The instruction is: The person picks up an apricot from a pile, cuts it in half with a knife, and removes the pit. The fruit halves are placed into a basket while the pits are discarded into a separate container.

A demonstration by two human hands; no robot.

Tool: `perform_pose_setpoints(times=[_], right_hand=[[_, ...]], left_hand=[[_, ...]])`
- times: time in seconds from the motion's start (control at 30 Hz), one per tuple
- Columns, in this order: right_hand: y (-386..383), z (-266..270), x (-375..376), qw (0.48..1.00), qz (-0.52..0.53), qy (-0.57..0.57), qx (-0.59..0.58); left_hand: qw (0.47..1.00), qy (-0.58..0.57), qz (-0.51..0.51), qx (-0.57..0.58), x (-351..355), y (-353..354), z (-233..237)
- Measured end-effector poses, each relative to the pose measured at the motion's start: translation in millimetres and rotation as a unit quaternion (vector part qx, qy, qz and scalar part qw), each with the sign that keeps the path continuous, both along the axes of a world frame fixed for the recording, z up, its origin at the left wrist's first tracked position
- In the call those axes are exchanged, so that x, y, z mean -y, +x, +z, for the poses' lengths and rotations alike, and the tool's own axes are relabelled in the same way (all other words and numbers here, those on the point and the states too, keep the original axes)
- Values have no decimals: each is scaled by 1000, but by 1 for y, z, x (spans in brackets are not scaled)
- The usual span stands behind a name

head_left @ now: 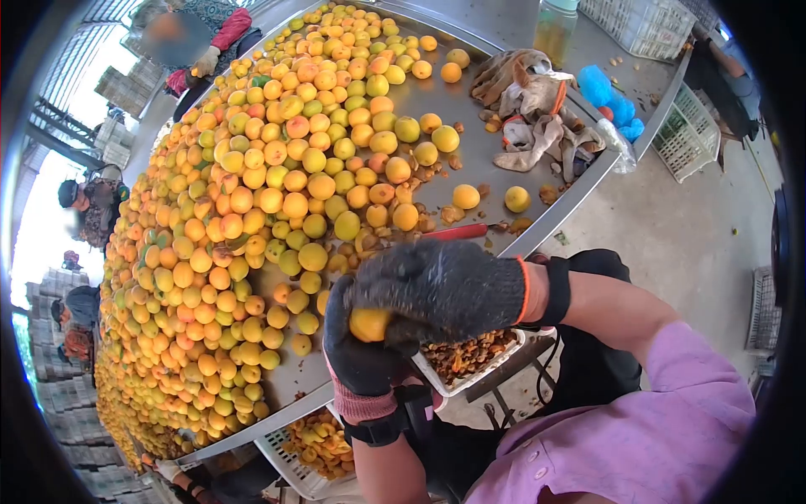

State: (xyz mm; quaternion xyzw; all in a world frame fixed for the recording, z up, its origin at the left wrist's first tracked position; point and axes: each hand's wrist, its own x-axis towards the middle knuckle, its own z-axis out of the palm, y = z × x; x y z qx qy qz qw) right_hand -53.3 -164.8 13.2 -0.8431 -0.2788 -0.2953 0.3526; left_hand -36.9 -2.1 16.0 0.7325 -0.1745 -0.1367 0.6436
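Fruit [369, 323] sits low in the middle of the frame, held between two gloved hands. The left hand [359, 361] cups it from below and the right hand [445, 290] closes over it, both grips tight on it. On the table [467, 105], the heap [243, 202] could spill if bumped. The tray [483, 370] of pits just below might get knocked. The red-handled tool [457, 232] lies near; wet gloves could slip.

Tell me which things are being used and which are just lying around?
In use: dark-gloved left hand, dark-gloved right hand, round orange apricot, white plastic tray of brown pits, yellow-orange apricot heap.
Lying about: red-handled knife, crumpled worn cloth gloves, clear plastic bottle.
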Motion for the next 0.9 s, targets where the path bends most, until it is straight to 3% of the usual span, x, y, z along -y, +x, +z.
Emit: perform_pose_setpoints(times=[0.03, 0.07, 0.1, 0.17, 0.2, 0.23, 0.27, 0.3, 0.33, 0.37, 0.5, 0.53, 0.57, 0.6, 0.67, 0.77, 0.9], right_hand=[[-1, -2, -3, 997, 72, 2, -37], [-2, -3, -5, 997, 72, 2, -39], [-3, -4, -6, 997, 68, 9, -36], [-3, -7, -13, 997, 67, 12, -34], [-2, -11, -17, 999, 42, 17, -25], [-1, -12, -20, 1000, 14, 22, -14], [0, -8, -22, 1000, 15, 20, -11], [2, -2, -23, 1000, 23, 8, 18], [3, 3, -24, 998, 30, -5, 46], [4, 4, -25, 998, 32, -10, 48], [8, 9, -29, 992, 67, -104, 23], [10, 13, -29, 989, 88, -118, 23], [10, 23, -29, 981, 124, -149, -17], [11, 30, -29, 980, 116, -164, -7], [16, 41, -34, 966, 224, -129, -8], [22, 50, -51, 952, 269, -130, -67], [28, 29, -94, 985, 132, -88, -64]], left_hand=[[986, 52, -12, 156, -3, 1, -5], [946, 103, -20, 308, -6, 2, -9], [946, 102, -17, 306, -7, 1, -16], [997, -47, 14, 59, -5, -3, -25], [997, -50, 17, 60, -7, -1, -21], [946, -262, 15, -190, -8, 3, -12], [792, -445, 10, -418, -10, 6, -6], [792, -448, 8, -414, -16, 8, -15], [971, -222, -10, -85, -24, 9, -35], [965, 47, -22, 258, -29, 8, -43], [966, 1, -3, 260, -30, 6, -38], [981, -180, 5, -67, -25, 4, -16], [860, -328, -5, -391, -21, 2, -2], [860, -337, -20, -382, -20, -3, 1], [908, -249, 48, -333, -21, -10, 0], [892, -326, 0, -313, -14, 1, 5], [842, -453, -52, -288, -20, 10, 6]])
